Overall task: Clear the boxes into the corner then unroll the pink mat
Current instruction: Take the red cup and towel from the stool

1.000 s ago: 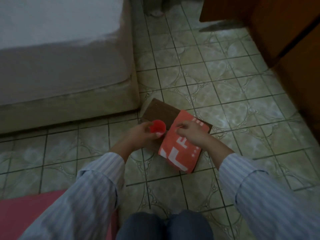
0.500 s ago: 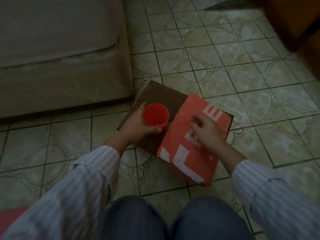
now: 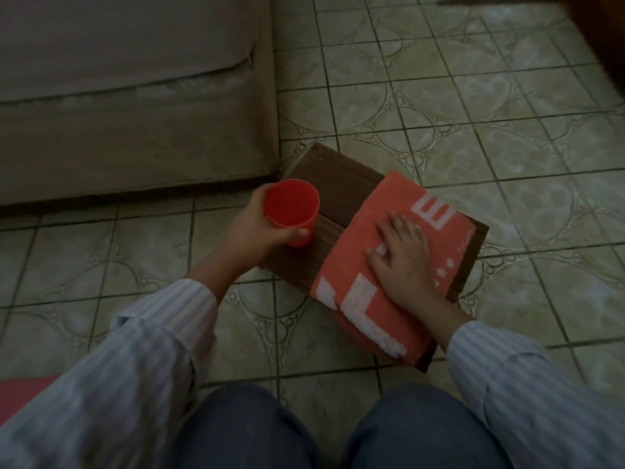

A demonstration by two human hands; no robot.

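Observation:
A dark brown box (image 3: 341,184) lies flat on the tiled floor beside the bed corner. A folded orange towel with white letters (image 3: 358,292) covers its right half. My left hand (image 3: 252,233) is wrapped around a red plastic cup (image 3: 292,211) that stands upright on the box's left part. My right hand (image 3: 402,262) rests palm down on the towel, fingers spread. A sliver of the pink mat (image 3: 20,394) shows at the lower left, mostly hidden behind my sleeve.
A bed (image 3: 135,106) with a beige base fills the upper left, its corner close to the box. Dark wooden furniture (image 3: 605,45) stands at the upper right edge. Tiled floor (image 3: 473,113) stretches beyond the box. My knees are at the bottom.
The view has come closer and tilted down over the box. My right hand has gone from pinching the towel's top to lying flat on it. My left hand still holds the cup.

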